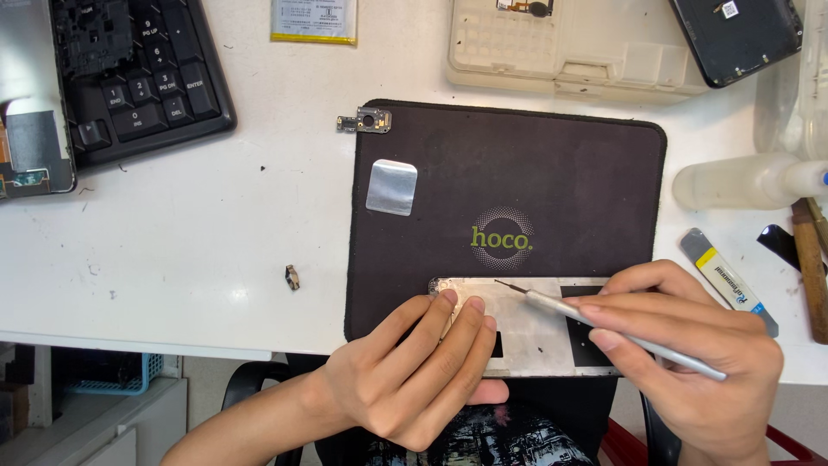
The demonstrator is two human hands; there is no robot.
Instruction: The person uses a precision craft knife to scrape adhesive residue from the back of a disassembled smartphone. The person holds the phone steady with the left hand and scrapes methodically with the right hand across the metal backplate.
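Note:
A silver metal phone frame (526, 324) lies along the near edge of a dark work mat (552, 173). My left hand (410, 375) presses down on the frame's left end with its fingertips. My right hand (690, 354) grips a slim silver screwdriver (604, 326) like a pen. Its thin tip rests on the frame near the upper left part. A small silver foil square (392, 186) sits on the mat's upper left.
A small camera module (364, 121) lies at the mat's top left corner, a tiny part (292, 277) on the white table. A black keyboard (142, 78), a flat battery (314, 21), a beige tray (569, 43), a dark phone cover (733, 34), a bottle (742, 181) and tools (729, 280) surround the mat.

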